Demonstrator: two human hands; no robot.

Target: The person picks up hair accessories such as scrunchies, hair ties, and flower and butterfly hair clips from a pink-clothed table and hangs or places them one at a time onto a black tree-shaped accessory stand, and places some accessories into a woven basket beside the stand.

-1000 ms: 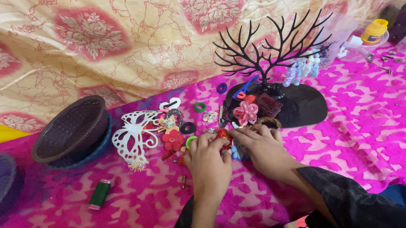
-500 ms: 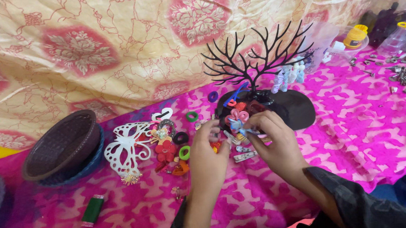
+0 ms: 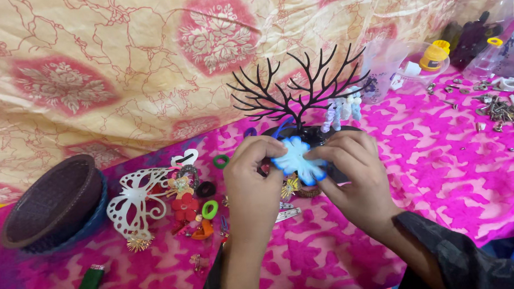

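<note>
Blue flower clip [image 3: 297, 160] pinched at both edges, held just in front of black tree stand [image 3: 301, 93], above pink cloth [image 3: 451, 167]. Left to right: brown basket [image 3: 50, 201], green lighter [image 3: 89, 284], white butterfly [image 3: 134, 201], loose hair ties and clips [image 3: 207, 209], then left hand [image 3: 251, 187] gripping clip's left side, right hand [image 3: 356, 180] gripping its right side, screws [image 3: 508, 112] far right. Clip sits between thumbs and forefingers of both hands, petals sticking out. Risk, likely: uneven pull could snap a petal or drop clip into clutter below; elbows close to the stand could tip it.
</note>
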